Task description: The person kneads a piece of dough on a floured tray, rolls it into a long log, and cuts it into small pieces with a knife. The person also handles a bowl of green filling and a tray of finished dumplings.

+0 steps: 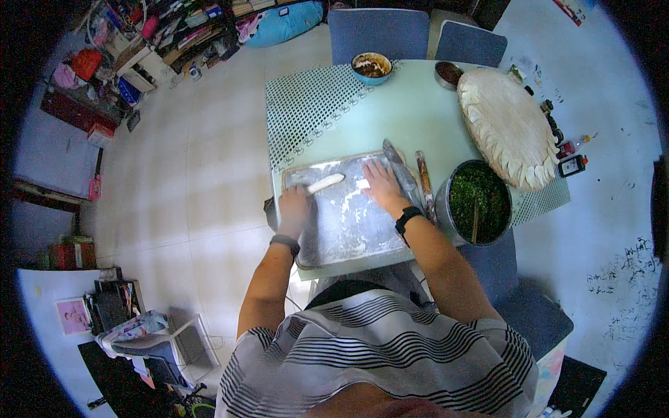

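My left hand [293,208], blurred, is closed around the lower end of a white dough roll [327,183]. The roll points up and right over a floured board [342,219] on the table. My right hand [383,184] lies palm down near the board's right side, its fingers spread. A short white piece of dough [362,184] shows at its thumb side; whether it runs under the palm is hidden. Just right of that hand, a broad-bladed knife [398,162] lies along the board's edge. Beside it is a floury wooden rolling pin [424,175].
A deep pot [443,209] of chopped green filling, with chopsticks in it, stands at the right. Behind it, a round tray [507,115] carries dumplings along its rim. Farther back are a blue bowl [372,80] and a small metal bowl [447,83]. Chairs [379,36] border the table.
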`<act>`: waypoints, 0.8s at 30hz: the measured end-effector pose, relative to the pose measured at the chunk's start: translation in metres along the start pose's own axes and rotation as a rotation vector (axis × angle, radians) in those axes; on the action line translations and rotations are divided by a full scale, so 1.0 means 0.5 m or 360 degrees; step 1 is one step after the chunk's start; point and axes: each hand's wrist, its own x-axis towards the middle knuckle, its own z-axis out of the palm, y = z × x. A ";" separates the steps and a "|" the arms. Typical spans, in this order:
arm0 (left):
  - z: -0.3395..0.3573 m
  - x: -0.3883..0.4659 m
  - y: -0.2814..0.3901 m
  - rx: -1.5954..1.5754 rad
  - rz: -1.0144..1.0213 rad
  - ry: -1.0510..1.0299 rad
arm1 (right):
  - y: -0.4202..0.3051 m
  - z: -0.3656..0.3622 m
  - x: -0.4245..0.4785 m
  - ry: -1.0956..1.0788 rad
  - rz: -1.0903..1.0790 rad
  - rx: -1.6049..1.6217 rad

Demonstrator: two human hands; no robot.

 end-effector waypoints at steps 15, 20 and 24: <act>-0.074 -0.061 0.104 -0.0260 0.0312 0.0135 | -0.059 -0.017 -0.080 -0.0151 -0.0078 -0.0122; -0.047 -0.086 0.133 -0.0319 0.0369 0.0058 | -0.021 -0.009 0.025 -0.0087 0.0167 -0.0025; -0.029 -0.110 0.143 -0.0352 0.0360 0.0096 | -0.049 -0.005 -0.011 -0.0125 0.0091 -0.0147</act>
